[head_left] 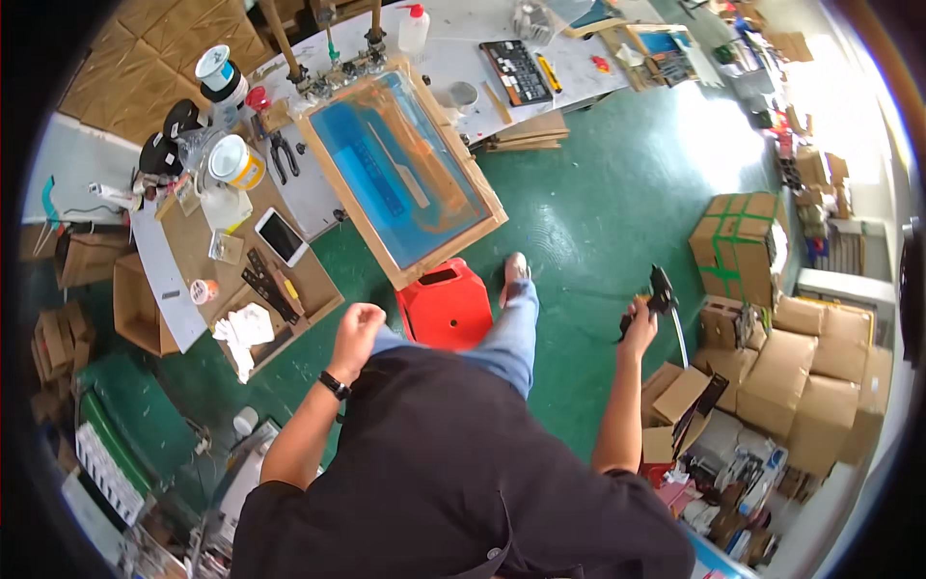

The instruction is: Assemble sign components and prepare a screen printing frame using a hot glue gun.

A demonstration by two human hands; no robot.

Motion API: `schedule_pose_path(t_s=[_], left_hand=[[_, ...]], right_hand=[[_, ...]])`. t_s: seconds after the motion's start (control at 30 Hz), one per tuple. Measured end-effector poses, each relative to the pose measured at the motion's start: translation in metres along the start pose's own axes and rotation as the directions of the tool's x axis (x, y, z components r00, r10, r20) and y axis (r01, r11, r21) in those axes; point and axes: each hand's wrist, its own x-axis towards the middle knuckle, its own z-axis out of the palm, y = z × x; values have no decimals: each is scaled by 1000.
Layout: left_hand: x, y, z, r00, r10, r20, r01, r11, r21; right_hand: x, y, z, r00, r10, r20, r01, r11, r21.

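Dark apron below, right hand has its fingers clamped around the grip of a black spray gun, rigid and seemingly light, its hose trailing beneath the knuckles, while the left hand curls empty.

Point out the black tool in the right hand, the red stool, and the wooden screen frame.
black tool [662,288], head view, on its body above the right hand.
red stool [446,307], head view, on its seat.
wooden screen frame [397,166], head view, on its blue mesh.
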Motion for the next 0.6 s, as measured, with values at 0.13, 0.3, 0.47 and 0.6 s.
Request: schedule_pose_path(t_s=[0.13, 0.3, 0.47, 0.6], left_hand=[[33, -11, 63, 925, -195, -325, 106, 956, -273], [65, -39, 99, 752, -316, -578, 25, 891, -454], [124, -103, 84, 795, -26, -606, -356, 789, -501], [135, -119, 93, 721, 201, -663, -543, 758, -361]], right_hand=[[139, 56, 85, 968, 110, 226, -156, 968, 199], [231, 109, 184, 888, -45, 457, -59, 976, 210], [228, 181, 255, 875, -40, 483, -147, 928, 343], [190, 239, 296, 822, -70, 566, -174, 914, 366]])
